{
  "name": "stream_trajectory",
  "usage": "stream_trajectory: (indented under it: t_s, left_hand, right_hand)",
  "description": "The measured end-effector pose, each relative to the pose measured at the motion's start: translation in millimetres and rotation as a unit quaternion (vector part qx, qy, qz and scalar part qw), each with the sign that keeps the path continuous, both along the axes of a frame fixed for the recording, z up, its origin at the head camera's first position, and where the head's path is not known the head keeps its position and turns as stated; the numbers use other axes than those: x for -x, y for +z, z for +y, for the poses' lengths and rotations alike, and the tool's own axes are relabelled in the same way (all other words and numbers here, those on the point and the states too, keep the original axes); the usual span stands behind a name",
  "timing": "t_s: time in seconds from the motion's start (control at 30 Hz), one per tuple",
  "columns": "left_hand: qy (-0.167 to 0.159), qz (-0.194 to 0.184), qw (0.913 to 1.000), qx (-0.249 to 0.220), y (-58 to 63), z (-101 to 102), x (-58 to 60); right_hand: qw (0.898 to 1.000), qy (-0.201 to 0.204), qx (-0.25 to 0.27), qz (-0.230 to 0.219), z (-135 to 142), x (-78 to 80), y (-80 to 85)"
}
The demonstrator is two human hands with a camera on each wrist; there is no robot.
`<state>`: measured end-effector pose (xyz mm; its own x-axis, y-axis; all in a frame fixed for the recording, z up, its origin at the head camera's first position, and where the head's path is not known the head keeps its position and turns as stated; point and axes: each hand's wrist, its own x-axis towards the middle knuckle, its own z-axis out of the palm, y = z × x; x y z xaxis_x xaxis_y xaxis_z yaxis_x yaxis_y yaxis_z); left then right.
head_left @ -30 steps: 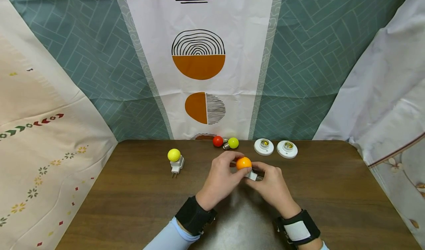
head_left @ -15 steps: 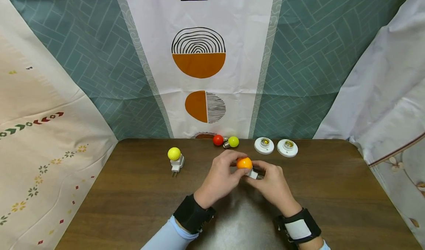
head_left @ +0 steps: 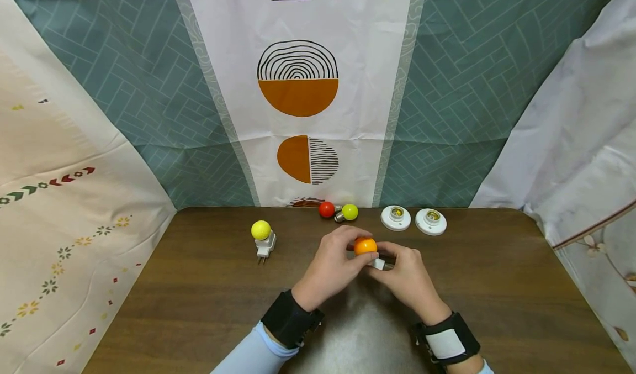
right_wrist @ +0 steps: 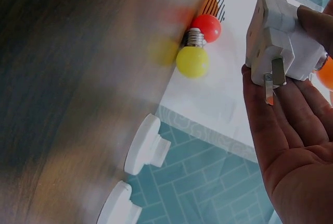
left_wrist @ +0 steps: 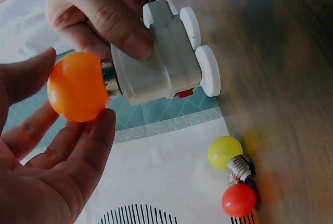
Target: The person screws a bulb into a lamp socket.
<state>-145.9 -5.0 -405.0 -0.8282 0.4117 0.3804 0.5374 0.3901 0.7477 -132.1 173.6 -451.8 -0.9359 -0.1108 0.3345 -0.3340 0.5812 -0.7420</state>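
Note:
My left hand [head_left: 335, 263] holds a round orange light bulb [left_wrist: 77, 87] between thumb and fingertips. The bulb's metal screw base [left_wrist: 110, 78] sits in the mouth of a white plug-in lamp socket [left_wrist: 156, 65], a band of metal still showing. My right hand [head_left: 408, 275] grips that socket, thumb on one side and fingers on the other. Two flat metal prongs [right_wrist: 276, 75] stick out of the socket, and a small red part [left_wrist: 184, 93] shows on its side. In the head view both hands are above the middle of the table, and the fingers hide most of the socket.
Left on the table [head_left: 199, 307] lies another white plug-in socket [head_left: 265, 247] bearing a yellow bulb [head_left: 260, 230]. At the back edge are a red bulb [head_left: 326, 209] and a yellow-green bulb [head_left: 350, 212]. Two round white lamp holders, one left [head_left: 395, 219], one right [head_left: 431, 222], stand beside them.
The left hand's fingers have shifted slightly around the orange bulb. The right hand and the socket stay nearly where they were.

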Motion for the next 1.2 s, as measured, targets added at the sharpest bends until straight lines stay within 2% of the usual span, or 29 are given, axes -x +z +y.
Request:
stream_trajectory:
  t_s: [0.2, 0.3, 0.63, 0.8, 0.97, 1.2]
  left_hand:
    - [0.047, -0.005, 0.9988, -0.008, -1.5, 2.6, -0.5]
    - [0.055, -0.012, 0.9984, -0.008, -0.6, 2.3, -0.7]
    - [-0.001, -0.025, 0.9994, 0.023, 2.9, -1.2, -0.8]
    - [-0.004, -0.024, 0.9995, 0.02, 3.6, 0.0, -1.0]
    - [0.014, -0.014, 0.9998, 0.008, 3.2, 2.7, -2.6]
    - [0.071, 0.013, 0.9974, 0.005, 3.9, 5.1, -4.9]
  right_hand:
    - [1.0, 0.0, 0.003, 0.005, -0.2, 0.4, 0.1]
    - [1.0, -0.002, 0.0, 0.009, -0.4, 0.5, 0.4]
    - [1.0, 0.0, -0.005, 0.004, 0.4, 0.0, 0.7]
    - [1.0, 0.002, -0.006, 0.012, 0.9, -0.3, 0.6]
    - [1.0, 0.001, -0.012, 0.019, 1.5, -0.5, 0.7]
    - [1.0, 0.0, -0.008, 0.017, 2.0, -1.3, 1.8]
